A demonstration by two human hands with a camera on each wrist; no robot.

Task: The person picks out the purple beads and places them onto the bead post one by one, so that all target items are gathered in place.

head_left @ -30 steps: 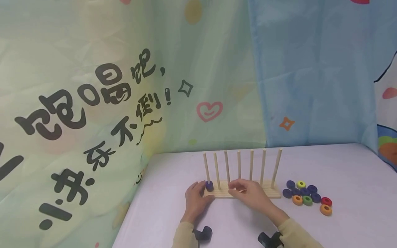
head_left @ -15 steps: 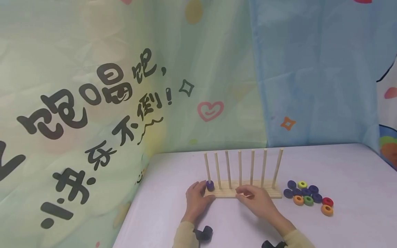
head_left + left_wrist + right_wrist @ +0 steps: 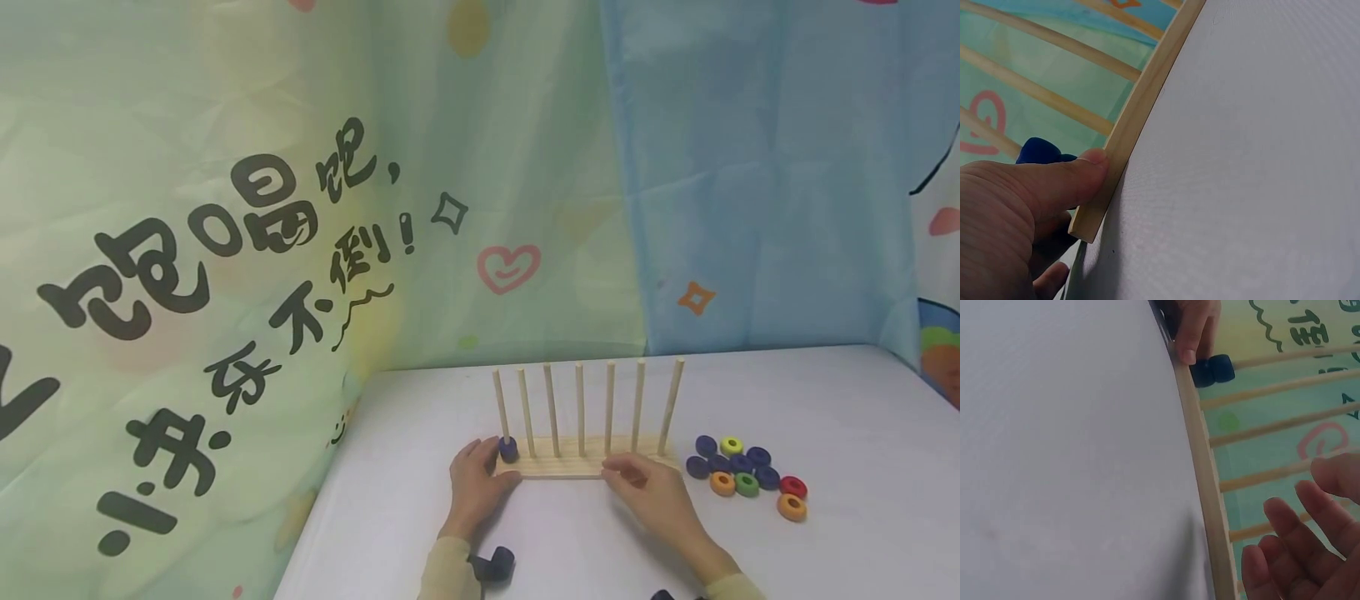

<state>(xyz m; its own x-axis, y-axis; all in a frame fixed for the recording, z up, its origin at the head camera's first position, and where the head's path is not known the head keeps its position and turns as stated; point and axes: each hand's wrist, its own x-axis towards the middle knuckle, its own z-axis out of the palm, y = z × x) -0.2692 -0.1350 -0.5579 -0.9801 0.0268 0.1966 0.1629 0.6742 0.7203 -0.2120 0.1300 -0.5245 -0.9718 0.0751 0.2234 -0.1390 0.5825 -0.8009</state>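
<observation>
A wooden peg rack (image 3: 555, 468) with a row of upright pegs stands on the table. Dark blue beads (image 3: 508, 450) are stacked low on its leftmost peg; two show in the right wrist view (image 3: 1212, 370). My left hand (image 3: 474, 487) grips the rack's left end, its thumb (image 3: 1079, 175) against the front edge and the other fingers behind. In front of the rack's right half hovers my right hand (image 3: 652, 496). Its fingers (image 3: 1297, 544) are loosely bent, and nothing shows between them and the thumb.
Right of the rack lies a loose group of beads: several dark blue ones (image 3: 741, 463), a yellow one (image 3: 732, 445), a green one (image 3: 746, 484), a red one (image 3: 793, 487) and two orange ones (image 3: 792, 507). A printed cloth (image 3: 510, 208) hangs behind the white table (image 3: 375, 517).
My right hand has moved rightward along the front of the rack, from near the third peg toward the right end. The left hand and the beads have stayed in place.
</observation>
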